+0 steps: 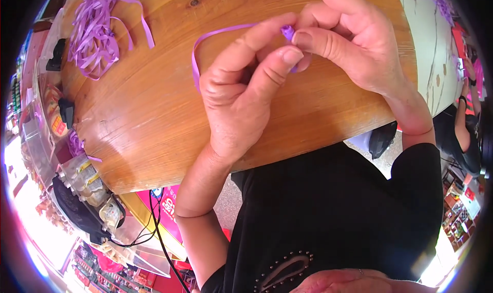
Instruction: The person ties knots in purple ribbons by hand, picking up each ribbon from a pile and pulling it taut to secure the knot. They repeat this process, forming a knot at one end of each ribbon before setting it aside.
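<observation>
The wooden counter [154, 113] carried a pile of purple strips [92, 33] at its far left, untouched. My left hand [241, 97] and right hand [344, 41] both pinched one purple ribbon [205, 36], only its right end rolled into a small knot [287, 32]. Its long axis ran left-right, the loose tail curling nearward.
</observation>
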`<state>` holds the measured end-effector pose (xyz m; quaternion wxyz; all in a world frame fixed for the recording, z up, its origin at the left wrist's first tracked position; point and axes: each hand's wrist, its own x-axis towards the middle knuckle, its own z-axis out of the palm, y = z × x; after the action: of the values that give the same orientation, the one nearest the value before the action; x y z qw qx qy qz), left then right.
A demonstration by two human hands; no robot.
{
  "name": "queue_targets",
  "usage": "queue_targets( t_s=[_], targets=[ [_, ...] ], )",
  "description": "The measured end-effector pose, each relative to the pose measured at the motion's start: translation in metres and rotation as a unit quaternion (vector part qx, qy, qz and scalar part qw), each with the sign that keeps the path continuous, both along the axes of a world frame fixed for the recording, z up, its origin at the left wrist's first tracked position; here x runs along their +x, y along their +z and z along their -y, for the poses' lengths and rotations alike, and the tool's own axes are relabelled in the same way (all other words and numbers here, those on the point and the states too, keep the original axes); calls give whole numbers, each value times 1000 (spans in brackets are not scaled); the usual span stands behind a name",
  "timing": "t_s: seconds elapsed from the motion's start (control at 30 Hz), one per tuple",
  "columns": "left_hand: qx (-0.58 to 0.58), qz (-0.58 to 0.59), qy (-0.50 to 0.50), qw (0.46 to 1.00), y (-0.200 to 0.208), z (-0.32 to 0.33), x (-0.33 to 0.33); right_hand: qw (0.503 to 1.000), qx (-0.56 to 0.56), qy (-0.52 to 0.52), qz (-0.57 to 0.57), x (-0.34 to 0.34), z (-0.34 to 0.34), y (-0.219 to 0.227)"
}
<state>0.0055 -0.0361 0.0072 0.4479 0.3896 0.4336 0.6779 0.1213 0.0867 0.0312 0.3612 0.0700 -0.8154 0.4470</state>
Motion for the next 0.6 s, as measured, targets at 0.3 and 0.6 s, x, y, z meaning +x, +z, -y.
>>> queue_targets(
  t_s=[0.3,0.6],
  targets=[
    [-6,121,89,989,20,4,-6,955,56,-260,132,24,31,45],
    [83,45,126,988,36,-3,10,919,-373,-125,11,11,62,14]
  ],
)
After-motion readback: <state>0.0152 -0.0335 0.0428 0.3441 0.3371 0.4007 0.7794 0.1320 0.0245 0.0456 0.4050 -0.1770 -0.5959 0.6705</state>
